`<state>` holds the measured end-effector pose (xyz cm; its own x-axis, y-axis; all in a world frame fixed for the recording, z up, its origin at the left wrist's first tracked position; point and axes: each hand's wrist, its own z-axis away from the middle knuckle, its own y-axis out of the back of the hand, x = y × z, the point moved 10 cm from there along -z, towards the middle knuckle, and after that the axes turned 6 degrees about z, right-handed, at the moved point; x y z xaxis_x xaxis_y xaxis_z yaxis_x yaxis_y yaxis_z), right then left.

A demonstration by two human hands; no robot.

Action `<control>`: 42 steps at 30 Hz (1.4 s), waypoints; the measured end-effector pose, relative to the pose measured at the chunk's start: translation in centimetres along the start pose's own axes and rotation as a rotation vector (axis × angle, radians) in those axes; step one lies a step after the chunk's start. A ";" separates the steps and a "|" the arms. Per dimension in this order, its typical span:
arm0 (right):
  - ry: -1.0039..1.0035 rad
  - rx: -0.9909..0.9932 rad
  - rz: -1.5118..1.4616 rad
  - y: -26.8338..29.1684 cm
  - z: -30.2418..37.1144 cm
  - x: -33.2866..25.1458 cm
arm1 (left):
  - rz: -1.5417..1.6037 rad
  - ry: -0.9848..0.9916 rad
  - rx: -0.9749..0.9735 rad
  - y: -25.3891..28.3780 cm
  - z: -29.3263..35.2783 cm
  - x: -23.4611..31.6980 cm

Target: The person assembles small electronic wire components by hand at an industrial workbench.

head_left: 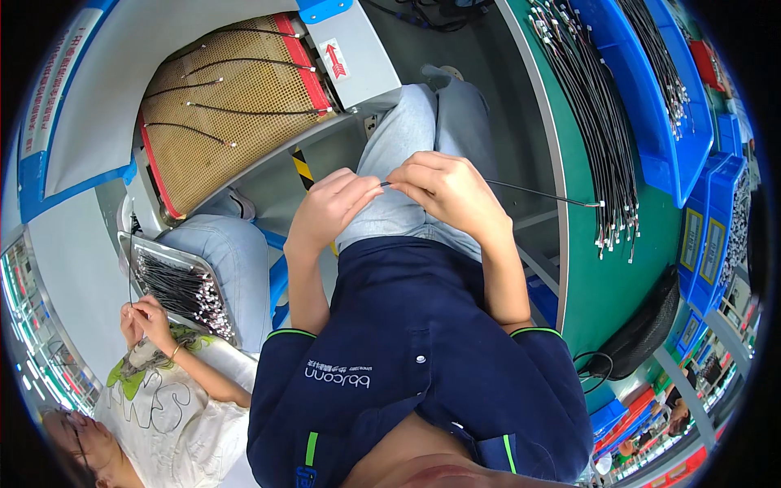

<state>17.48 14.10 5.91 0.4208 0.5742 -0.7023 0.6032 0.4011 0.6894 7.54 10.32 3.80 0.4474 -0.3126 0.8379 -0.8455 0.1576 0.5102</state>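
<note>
Over my lap, my left hand (338, 203) and my right hand (443, 187) pinch a thin black cable (541, 196) between the fingertips, the two hands almost touching. From my right hand the cable runs off to the right, and its white connector end lies over the green table (582, 285). The cable's other end is hidden in my fingers. Near that connector, a long bundle of black cables (590, 114) with white connectors lies on the green table.
A mesh conveyor belt (236, 89) with several spaced cables runs at the left. A co-worker's hands (146, 319) hold a cable above a metal tray (221, 259) of cables. Blue bins (663, 154) stand at the right, and a black mesh bag (643, 333) lies near the table's edge.
</note>
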 end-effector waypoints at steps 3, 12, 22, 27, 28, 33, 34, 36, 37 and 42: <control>-0.021 -0.027 -0.022 -0.1 -0.1 -0.1 | -0.173 -0.152 0.109 0.8 0.0 1.4; -0.032 0.036 0.019 1.4 -0.3 -0.1 | -0.138 -0.188 0.281 1.7 0.4 2.0; -0.085 0.037 0.083 1.9 0.2 0.8 | -0.135 -0.189 0.289 1.9 0.0 1.9; -0.188 -0.026 0.045 1.9 0.7 1.9 | -0.155 -0.153 0.247 2.3 0.2 1.0; -0.251 -0.054 0.046 2.0 1.0 2.8 | -0.189 -0.131 0.253 2.8 0.4 0.6; -0.308 -0.056 0.000 2.9 1.3 3.8 | -0.274 -0.044 0.269 4.4 1.2 -0.8; -0.315 -0.066 0.001 2.8 1.5 4.1 | -0.265 -0.029 0.283 4.8 1.4 -1.1; -0.322 -0.076 0.000 2.7 1.6 4.3 | -0.284 -0.014 0.295 5.6 1.8 -1.2; -0.326 -0.088 0.022 2.8 1.7 4.4 | -0.301 -0.001 0.306 6.0 2.0 -1.4; -0.282 -0.056 0.025 3.2 1.6 4.3 | -0.319 0.063 0.344 7.5 3.4 -2.7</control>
<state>22.24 16.68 4.82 0.6115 0.3666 -0.7012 0.5550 0.4328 0.7104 -1.03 9.22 4.70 0.7081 -0.2362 0.6655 -0.7059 -0.2594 0.6590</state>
